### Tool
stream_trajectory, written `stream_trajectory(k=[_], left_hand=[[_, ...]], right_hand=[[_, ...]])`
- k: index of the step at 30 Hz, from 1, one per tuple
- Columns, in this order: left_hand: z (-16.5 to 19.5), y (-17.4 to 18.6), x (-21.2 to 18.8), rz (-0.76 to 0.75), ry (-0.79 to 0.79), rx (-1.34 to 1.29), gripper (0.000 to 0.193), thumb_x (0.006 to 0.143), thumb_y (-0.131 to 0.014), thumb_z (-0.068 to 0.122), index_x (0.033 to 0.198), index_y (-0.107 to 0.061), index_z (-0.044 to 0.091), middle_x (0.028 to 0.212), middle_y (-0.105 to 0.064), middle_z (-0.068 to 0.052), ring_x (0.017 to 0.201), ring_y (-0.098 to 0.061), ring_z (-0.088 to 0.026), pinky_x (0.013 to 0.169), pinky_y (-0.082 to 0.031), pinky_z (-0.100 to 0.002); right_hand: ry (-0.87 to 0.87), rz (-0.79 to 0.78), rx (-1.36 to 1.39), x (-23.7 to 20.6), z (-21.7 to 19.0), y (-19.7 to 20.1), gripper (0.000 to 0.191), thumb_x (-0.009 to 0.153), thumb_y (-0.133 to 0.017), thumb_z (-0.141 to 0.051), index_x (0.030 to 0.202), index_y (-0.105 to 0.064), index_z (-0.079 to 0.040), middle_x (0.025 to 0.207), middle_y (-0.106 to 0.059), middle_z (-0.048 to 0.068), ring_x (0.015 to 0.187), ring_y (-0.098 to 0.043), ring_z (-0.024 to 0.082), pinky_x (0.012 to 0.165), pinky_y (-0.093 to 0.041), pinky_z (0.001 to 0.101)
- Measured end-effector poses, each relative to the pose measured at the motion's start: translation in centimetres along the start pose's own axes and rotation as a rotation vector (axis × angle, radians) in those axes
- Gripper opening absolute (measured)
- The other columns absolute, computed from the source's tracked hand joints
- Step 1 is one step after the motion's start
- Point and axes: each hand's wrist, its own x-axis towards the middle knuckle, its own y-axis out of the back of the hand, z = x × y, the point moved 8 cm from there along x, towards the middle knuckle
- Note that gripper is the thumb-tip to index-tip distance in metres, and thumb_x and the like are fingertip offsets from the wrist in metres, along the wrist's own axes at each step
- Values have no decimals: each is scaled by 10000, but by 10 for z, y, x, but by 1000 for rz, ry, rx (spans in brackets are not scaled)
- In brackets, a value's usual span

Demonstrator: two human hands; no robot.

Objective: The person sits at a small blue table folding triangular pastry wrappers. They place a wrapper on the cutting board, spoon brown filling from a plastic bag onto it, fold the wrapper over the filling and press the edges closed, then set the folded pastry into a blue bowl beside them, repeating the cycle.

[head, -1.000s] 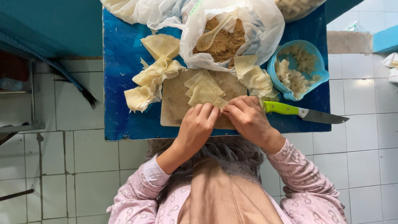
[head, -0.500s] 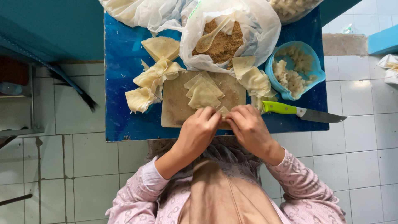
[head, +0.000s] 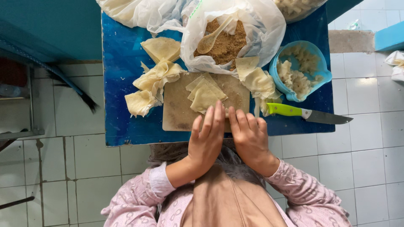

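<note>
Head view, fingers (head: 219, 115) flat beside wrappers (head: 205, 93)

Both hands flat, side by side, on near edge of worn beige cutting board (head: 181, 111): left hand (head: 207, 141), right hand (head: 249, 136). Pale square dough sheets (head: 205, 93) at 12 o'clock of left fingertips. Green-handled knife (head: 309, 114) at 3 o'clock, blue tabletop (head: 126, 84).
</note>
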Motion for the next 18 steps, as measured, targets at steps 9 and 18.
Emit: stream_trajectory(k=[9, 18], left_hand=[[-7, -9, 19, -89, 3, 33, 544, 998, -516, 216, 1531, -552, 114, 1675, -372, -46, 1547, -297, -220, 1256, -182, -447], [-85, -24, 15, -37, 349, -251, 509, 980, -608, 116, 1486, -590, 72, 1620, -426, -121, 1524, -334, -310, 1227, -223, -474]], right_hand=[[-118, 42, 439, 20, 22, 9, 350, 954, -681, -147, 1291, -670, -50, 1218, -614, 103, 1180, -554, 286, 1009, -409, 441], [29, 39, 152, 43, 9, 4, 334, 909, -711, -161, 1228, -729, -63, 1212, -660, 61, 1146, -571, 235, 993, -381, 425]])
